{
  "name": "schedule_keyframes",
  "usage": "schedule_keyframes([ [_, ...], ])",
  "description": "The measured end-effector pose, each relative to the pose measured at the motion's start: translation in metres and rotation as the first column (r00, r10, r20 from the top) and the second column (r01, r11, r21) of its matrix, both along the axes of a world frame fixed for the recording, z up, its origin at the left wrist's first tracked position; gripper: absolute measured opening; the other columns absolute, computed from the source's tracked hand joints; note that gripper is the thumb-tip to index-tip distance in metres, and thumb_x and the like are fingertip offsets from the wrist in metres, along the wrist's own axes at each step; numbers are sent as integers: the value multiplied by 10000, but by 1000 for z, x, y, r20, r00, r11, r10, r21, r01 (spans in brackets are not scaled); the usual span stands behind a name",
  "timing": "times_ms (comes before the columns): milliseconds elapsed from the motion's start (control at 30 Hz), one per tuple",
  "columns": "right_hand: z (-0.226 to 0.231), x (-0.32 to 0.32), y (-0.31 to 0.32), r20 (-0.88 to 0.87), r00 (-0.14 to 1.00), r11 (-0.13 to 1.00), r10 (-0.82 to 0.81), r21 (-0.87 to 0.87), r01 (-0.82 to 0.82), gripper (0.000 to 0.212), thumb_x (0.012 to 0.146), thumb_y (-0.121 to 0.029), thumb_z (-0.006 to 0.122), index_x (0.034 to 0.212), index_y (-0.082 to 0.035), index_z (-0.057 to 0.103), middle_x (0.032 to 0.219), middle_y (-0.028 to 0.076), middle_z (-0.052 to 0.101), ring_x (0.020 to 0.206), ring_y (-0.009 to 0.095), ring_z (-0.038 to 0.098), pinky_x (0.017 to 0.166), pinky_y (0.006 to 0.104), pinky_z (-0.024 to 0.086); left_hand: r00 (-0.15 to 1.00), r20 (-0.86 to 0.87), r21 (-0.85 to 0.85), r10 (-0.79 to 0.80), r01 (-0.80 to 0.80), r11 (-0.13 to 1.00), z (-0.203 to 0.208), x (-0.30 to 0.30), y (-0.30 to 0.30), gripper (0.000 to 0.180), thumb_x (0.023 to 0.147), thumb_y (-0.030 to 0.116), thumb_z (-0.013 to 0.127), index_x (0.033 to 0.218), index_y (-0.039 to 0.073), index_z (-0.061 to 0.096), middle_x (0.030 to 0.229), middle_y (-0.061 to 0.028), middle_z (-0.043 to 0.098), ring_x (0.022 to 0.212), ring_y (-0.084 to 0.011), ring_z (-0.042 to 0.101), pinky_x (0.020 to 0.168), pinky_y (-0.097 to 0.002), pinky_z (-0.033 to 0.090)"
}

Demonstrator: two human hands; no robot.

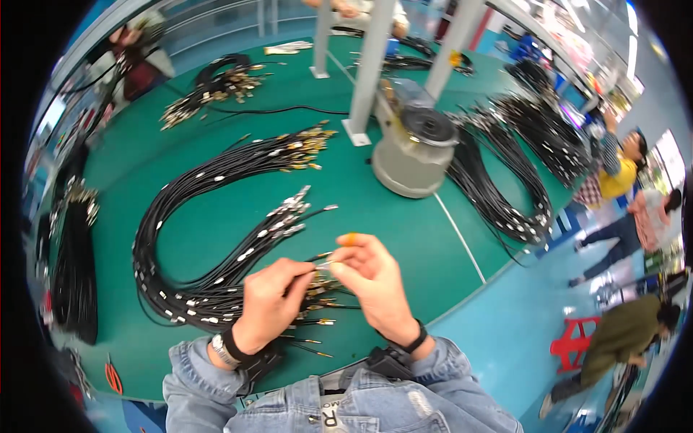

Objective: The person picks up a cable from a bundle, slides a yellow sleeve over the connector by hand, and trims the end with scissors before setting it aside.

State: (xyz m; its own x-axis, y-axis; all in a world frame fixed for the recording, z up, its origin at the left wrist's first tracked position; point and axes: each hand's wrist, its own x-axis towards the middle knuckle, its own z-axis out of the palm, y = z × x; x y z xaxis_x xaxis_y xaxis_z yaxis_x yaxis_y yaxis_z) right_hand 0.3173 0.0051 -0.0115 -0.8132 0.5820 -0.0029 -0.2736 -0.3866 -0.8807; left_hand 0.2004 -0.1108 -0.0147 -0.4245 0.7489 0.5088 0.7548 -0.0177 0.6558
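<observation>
Both my hands are pinching the same small shiny metal connector (pixel 323 266) on a thin black cable, left hand (pixel 268 303) and right hand (pixel 372 285) with fingers closed tight on it, just above the smooth green tabletop (pixel 375 224). A looped bundle of black cables with metal tips (pixel 209 238) lies right beside them, and a grey round machine (pixel 415 151) sits further back.

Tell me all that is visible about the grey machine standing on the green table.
The grey machine is a squat, round body, wider at the base, in a dull metal-like finish. A dark circular disc sits on its top, with a clear cover-like part behind it. It stands upright on the green table, right of a white post foot and beyond both hands. Black cable bundles curve along its right side; whether they touch it cannot be told. Nothing holds it.
</observation>
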Motion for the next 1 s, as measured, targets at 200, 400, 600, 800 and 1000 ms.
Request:
schedule_keyframes([
  [200, -15, 18, -2, 88, 996, 998, 28, 52, -33, 107, 848, -23, 561, 950, 9, 560, 867, 38, 570, 735, 82, 492, 690, 218, 408, 998, -59, 93, 14, -8, 996, -9, 0, -2, 141, 725, -36, 673, 841, 29, 626, 690, -72, 609, 511, -165, 556, 449, -260, 418],
  [400, -10, 14, -13, 175, 983, 996, 63, 43, -72, 77, 864, -54, 545, 868, 10, 588, 826, 14, 583, 687, 62, 456, 640, 203, 376, 975, -216, 77, 42, -26, 997, -13, -2, 0, 179, 687, -14, 697, 844, 42, 630, 699, -46, 619, 508, -170, 567, 437, -273, 426],
  [600, -9, 11, -11, 249, 967, 996, 55, 56, -71, 92, 859, -58, 559, 840, 12, 616, 761, -5, 585, 654, 47, 444, 612, 196, 368, 919, -390, 111, 55, -13, 994, -19, -5, -1, 220, 664, 73, 703, 871, 66, 629, 721, -20, 595, 531, -140, 569, 450, -252, 431],
  [800, -10, 12, -8, 264, 958, 992, 111, 23, -121, 100, 855, -64, 569, 845, 16, 629, 763, 2, 599, 647, 47, 454, 606, 197, 372, 843, -537, 65, 36, -2, 998, -22, -6, -4, 227, 665, 74, 668, 890, 62, 637, 733, -13, 592, 525, -107, 546, 449, -230, 417],
  [1000, -11, 11, -6, 255, 958, 991, 134, -6, -137, 107, 849, -63, 575, 861, 28, 632, 766, 8, 614, 643, 47, 467, 604, 201, 379, 815, -579, 71, 27, 18, 997, -24, -7, -4, 225, 673, 71, 645, 897, 49, 639, 738, -8, 602, 520, -94, 534, 451, -221, 409],
])
